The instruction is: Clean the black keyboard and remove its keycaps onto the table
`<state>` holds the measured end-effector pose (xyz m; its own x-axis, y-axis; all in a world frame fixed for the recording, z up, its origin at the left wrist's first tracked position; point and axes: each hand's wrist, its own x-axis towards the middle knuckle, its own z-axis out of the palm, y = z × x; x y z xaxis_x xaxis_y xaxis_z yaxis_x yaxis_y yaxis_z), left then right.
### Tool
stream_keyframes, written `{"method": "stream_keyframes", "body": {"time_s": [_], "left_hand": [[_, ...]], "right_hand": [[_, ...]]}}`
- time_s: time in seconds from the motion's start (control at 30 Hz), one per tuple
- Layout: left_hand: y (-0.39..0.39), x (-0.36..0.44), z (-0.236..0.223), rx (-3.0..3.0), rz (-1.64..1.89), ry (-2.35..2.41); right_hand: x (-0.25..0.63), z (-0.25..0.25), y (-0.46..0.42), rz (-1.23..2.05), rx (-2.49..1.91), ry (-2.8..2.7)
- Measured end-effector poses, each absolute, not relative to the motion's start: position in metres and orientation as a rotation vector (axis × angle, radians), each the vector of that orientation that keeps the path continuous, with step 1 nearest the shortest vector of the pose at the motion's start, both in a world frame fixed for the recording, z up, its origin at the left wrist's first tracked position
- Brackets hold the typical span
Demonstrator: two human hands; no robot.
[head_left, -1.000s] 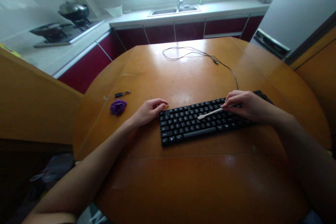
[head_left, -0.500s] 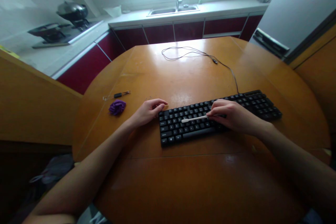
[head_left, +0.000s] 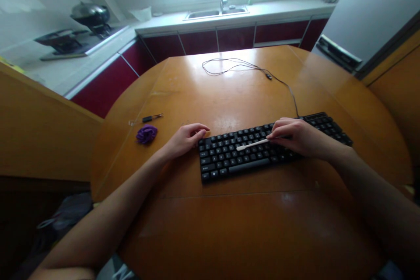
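Note:
A black keyboard [head_left: 236,157] lies slightly slanted on the wooden table. My left hand [head_left: 187,140] grips its upper left corner, thumb and fingers against the edge. Above the keys, my right hand [head_left: 290,135] pinches a slim white toothbrush [head_left: 252,144] by its handle. The brush head points left and is over the middle letter keys; whether its bristles touch them I cannot tell. The right hand covers part of the keys between the letters and the number pad [head_left: 334,131].
Left of my left hand lie a crumpled purple cloth [head_left: 146,134] and a small tool with a black handle and wire end [head_left: 152,118]. The keyboard's cable [head_left: 288,89] loops across the far table. Beyond stand a sink [head_left: 216,13] and a stove [head_left: 88,43].
My right hand swept the toothbrush left along the keys, then came partly back to the right. My left hand and the keyboard have stayed in place.

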<state>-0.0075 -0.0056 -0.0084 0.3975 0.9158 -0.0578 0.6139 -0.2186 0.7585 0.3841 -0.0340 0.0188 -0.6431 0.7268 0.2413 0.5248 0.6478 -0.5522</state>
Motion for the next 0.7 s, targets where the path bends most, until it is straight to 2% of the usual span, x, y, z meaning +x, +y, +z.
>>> {"method": "stream_keyframes", "body": {"time_s": [0.43,0.7], "left_hand": [[-0.007,-0.006,-0.007,1.951,0.526,1.317],[-0.006,-0.007,-0.008,1.959,0.527,1.328]], "right_hand": [[0.452,0.019,-0.007,0.712,-1.143,-2.392],[0.447,0.024,-0.011,0.724,-1.158,-2.397]]}}
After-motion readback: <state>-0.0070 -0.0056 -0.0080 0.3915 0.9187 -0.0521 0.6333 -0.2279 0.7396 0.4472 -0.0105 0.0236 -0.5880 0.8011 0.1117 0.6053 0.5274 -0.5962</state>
